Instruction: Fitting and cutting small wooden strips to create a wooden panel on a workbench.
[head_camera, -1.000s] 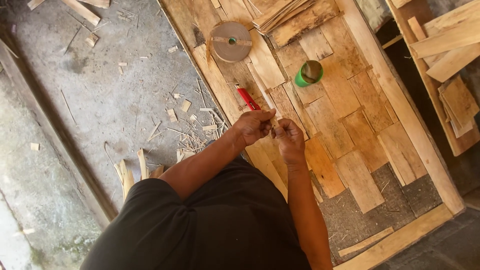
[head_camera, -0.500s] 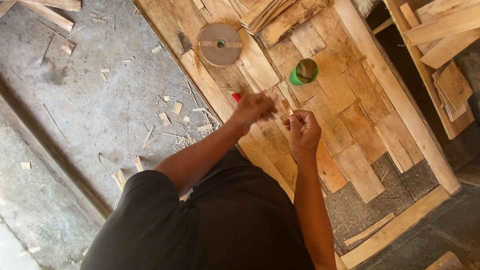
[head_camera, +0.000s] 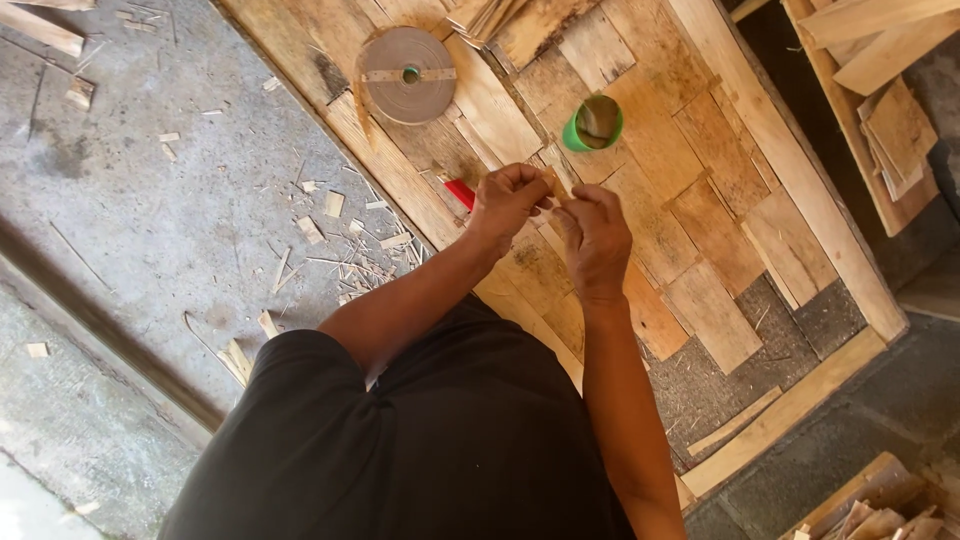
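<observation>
**Both hands pinch a thin sliver above the panel**

Nearest the camera is the person's black shirt (head_camera: 440, 450), with both bare forearms reaching away from it. The left hand (head_camera: 507, 203) is clenched, fingers curled in, its grip closed on one end of a small pale sliver (head_camera: 553, 187) of wood. The right hand (head_camera: 594, 240) sits just beside it, fingertips meeting the same sliver, so the piece lies between the two grips; how much of it there is cannot be told, as the fingers hide most of it.

Under the hands lies a panel (head_camera: 700, 230) of flat wooden pieces set edge to edge inside a wooden frame (head_camera: 790, 140). Just left of the left grip, partly hidden by it, a red tool (head_camera: 459, 192) rests on the panel. Beyond the right grip stands a green cup (head_camera: 594, 124). Further off, beyond the left grip, a flat roll (head_camera: 407, 74) of brown banding lies on the planks. Well to the left of both grips, wood chips (head_camera: 340, 240) are scattered over the concrete floor (head_camera: 150, 220).
</observation>
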